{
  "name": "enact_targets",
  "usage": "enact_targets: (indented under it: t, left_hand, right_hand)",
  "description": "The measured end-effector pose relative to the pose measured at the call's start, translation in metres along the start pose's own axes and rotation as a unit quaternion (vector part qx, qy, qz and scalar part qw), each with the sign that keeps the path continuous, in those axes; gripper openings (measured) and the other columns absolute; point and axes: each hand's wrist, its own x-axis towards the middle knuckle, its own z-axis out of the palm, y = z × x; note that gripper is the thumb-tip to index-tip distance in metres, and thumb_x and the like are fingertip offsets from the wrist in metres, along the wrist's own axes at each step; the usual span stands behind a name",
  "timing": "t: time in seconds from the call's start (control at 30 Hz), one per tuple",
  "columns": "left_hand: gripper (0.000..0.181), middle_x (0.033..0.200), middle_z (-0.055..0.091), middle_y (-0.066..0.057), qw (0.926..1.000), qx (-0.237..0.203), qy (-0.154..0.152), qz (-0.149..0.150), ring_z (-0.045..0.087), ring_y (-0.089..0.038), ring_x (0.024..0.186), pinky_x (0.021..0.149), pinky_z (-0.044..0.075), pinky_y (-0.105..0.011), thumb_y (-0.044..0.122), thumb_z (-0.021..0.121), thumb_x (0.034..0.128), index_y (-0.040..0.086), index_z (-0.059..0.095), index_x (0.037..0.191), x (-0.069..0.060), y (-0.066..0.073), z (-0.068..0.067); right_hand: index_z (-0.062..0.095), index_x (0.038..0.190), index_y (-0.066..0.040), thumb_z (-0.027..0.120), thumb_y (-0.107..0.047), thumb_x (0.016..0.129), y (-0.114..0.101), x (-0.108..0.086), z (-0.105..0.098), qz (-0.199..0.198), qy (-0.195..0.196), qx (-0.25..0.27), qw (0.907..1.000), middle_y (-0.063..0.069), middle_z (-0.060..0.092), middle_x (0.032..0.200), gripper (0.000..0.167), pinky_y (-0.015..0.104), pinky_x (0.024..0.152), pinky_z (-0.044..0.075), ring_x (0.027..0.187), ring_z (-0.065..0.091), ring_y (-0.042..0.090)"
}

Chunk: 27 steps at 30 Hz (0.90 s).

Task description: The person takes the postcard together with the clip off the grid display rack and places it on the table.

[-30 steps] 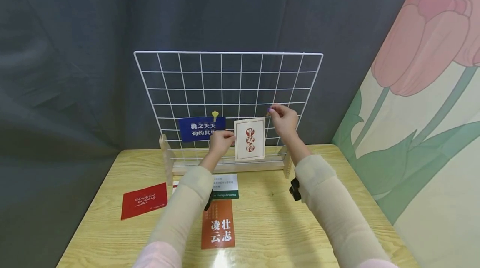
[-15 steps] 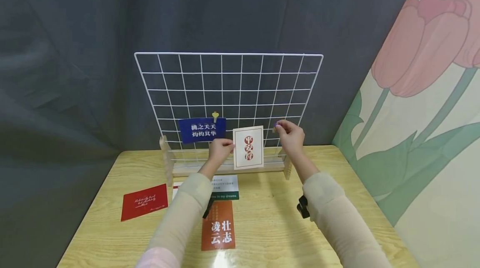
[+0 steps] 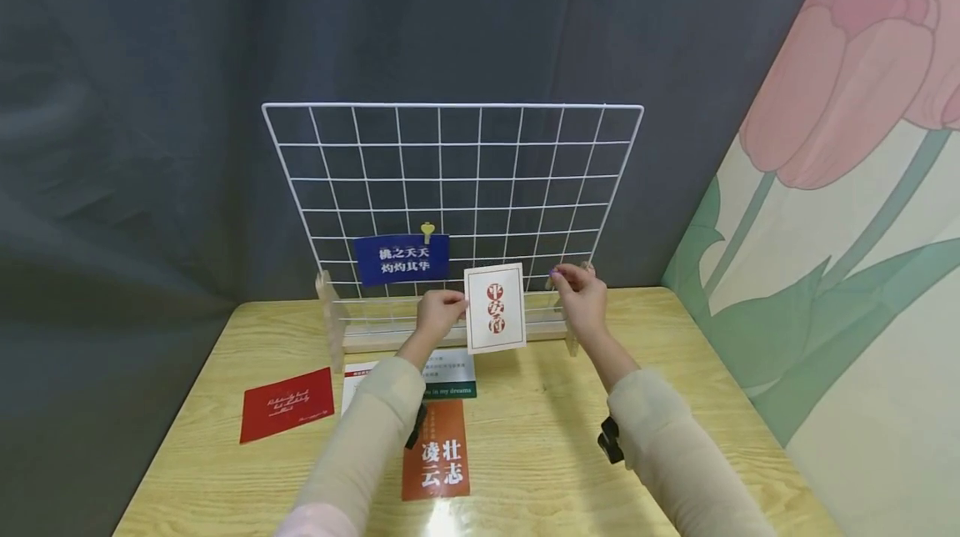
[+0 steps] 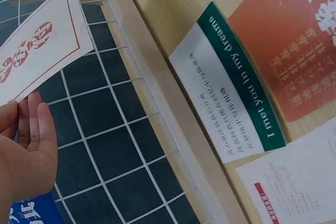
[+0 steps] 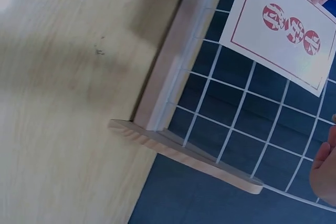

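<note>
My left hand [image 3: 438, 314] pinches the left edge of a white card [image 3: 495, 308] with red round characters. The card is upright, slightly tilted, in front of the white wire grid [image 3: 459, 178]. To its right, my right hand [image 3: 585, 299] pinches a small purple-topped clip [image 3: 554, 273], mostly hidden by the fingers and apart from the card. A blue card [image 3: 401, 260] hangs on the grid at the left under a yellow clip [image 3: 427, 230]. In the left wrist view, the left thumb and fingertips hold the white card's edge.
On the wooden table [image 3: 540, 454] lie a red card [image 3: 287, 405], an orange card [image 3: 436, 462], a white-and-green card [image 3: 453, 370] and a partly hidden white card [image 3: 352, 383]. A wooden base [image 5: 173, 61] supports the grid. Dark curtain hangs behind; a tulip-painted wall stands right.
Both hands have moved down, the left bringing the white card lower in front of the grid. The right hand with the clip has also shifted right, away from the card's top corner.
</note>
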Motion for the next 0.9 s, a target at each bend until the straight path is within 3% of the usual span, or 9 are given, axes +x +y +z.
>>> enact_targets:
  t: [0.13, 0.33, 0.5, 0.57, 0.67, 0.7, 0.8, 0.87, 0.9]
  left_hand:
    - [0.011, 0.073, 0.064, -0.013, 0.9997, -0.018, 0.0, -0.015, 0.06, -0.03, 0.067, 0.051, 0.048, -0.022, 0.003, 0.063, 0.0754, -0.004, 0.067, 0.084, -0.004, -0.005, 0.004]
    - [0.012, 0.067, 0.062, -0.013, 0.999, -0.042, -0.008, -0.016, 0.06, -0.027, 0.06, 0.047, 0.046, -0.018, 0.003, 0.064, 0.0748, -0.006, 0.066, 0.082, -0.009, -0.012, 0.009]
    - [0.01, 0.069, 0.062, -0.014, 0.9976, -0.066, -0.011, -0.018, 0.058, -0.018, 0.055, 0.049, 0.048, -0.021, 0.002, 0.063, 0.0753, -0.005, 0.066, 0.083, -0.011, -0.02, 0.014]
    - [0.01, 0.069, 0.063, -0.011, 0.9958, -0.09, -0.01, -0.007, 0.058, -0.016, 0.054, 0.049, 0.049, -0.023, 0.006, 0.067, 0.0733, 0.0, 0.068, 0.081, 0.006, -0.056, 0.029]
    - [0.015, 0.066, 0.063, -0.002, 0.9902, -0.135, -0.015, 0.033, 0.057, -0.01, 0.05, 0.045, 0.048, -0.021, 0.025, 0.074, 0.0675, 0.013, 0.07, 0.075, 0.044, -0.136, 0.061]
    - [0.018, 0.065, 0.063, 0.0, 0.9892, -0.143, -0.017, 0.027, 0.057, -0.01, 0.049, 0.044, 0.048, -0.021, 0.031, 0.075, 0.0648, 0.016, 0.07, 0.074, 0.057, -0.162, 0.073]
    - [0.014, 0.063, 0.062, -0.003, 0.9904, -0.136, -0.021, -0.007, 0.058, -0.014, 0.051, 0.046, 0.049, -0.024, 0.027, 0.073, 0.0674, 0.015, 0.07, 0.074, 0.042, -0.146, 0.069]
    - [0.007, 0.06, 0.061, -0.003, 0.9906, -0.134, -0.02, -0.016, 0.058, -0.015, 0.05, 0.046, 0.049, -0.024, 0.019, 0.072, 0.0699, 0.013, 0.069, 0.073, 0.024, -0.122, 0.061]
    - [0.005, 0.062, 0.062, -0.007, 0.9915, -0.122, -0.021, -0.039, 0.059, -0.018, 0.052, 0.048, 0.05, -0.026, 0.012, 0.069, 0.0716, 0.009, 0.069, 0.075, 0.013, -0.103, 0.055]
  right_hand:
    - [0.061, 0.09, 0.009, 0.06, 0.002, 0.079, 0.006, -0.007, -0.003, 0.018, -0.004, -0.002, 0.9998, 0.021, 0.061, 0.082, 0.013, 0.011, 0.053, 0.043, 0.06, 0.053, 0.005]
    - [0.06, 0.093, 0.008, 0.059, 0.0, 0.079, 0.017, -0.015, -0.007, 0.055, 0.0, 0.023, 0.9982, 0.021, 0.061, 0.086, 0.016, 0.013, 0.058, 0.046, 0.073, 0.059, 0.026]
    - [0.06, 0.094, 0.01, 0.059, 0.002, 0.079, 0.024, -0.022, -0.013, 0.057, 0.013, 0.04, 0.9975, 0.023, 0.06, 0.089, 0.017, 0.015, 0.063, 0.047, 0.071, 0.059, 0.014]
    - [0.06, 0.094, 0.01, 0.059, 0.001, 0.079, 0.027, -0.025, -0.016, 0.058, 0.018, 0.044, 0.9972, 0.023, 0.06, 0.09, 0.017, 0.015, 0.064, 0.047, 0.068, 0.058, 0.005]
    - [0.059, 0.094, 0.01, 0.06, 0.0, 0.079, 0.032, -0.03, -0.02, 0.068, 0.02, 0.053, 0.996, 0.024, 0.059, 0.092, 0.018, 0.016, 0.065, 0.047, 0.068, 0.057, 0.003]
    - [0.059, 0.094, 0.011, 0.059, 0.0, 0.079, 0.033, -0.032, -0.022, 0.072, 0.02, 0.055, 0.9956, 0.024, 0.059, 0.092, 0.019, 0.016, 0.066, 0.047, 0.069, 0.057, 0.005]
    - [0.059, 0.095, 0.011, 0.059, -0.001, 0.079, 0.04, -0.038, -0.026, 0.087, 0.022, 0.067, 0.9937, 0.025, 0.058, 0.094, 0.019, 0.019, 0.068, 0.048, 0.073, 0.059, 0.011]
    - [0.059, 0.095, 0.011, 0.059, -0.001, 0.08, 0.046, -0.042, -0.029, 0.094, 0.027, 0.075, 0.9924, 0.023, 0.058, 0.093, 0.02, 0.022, 0.07, 0.048, 0.074, 0.06, 0.015]
    - [0.059, 0.095, 0.011, 0.059, -0.002, 0.08, 0.049, -0.043, -0.031, 0.097, 0.032, 0.077, 0.9919, 0.021, 0.059, 0.093, 0.02, 0.024, 0.07, 0.048, 0.073, 0.06, 0.015]
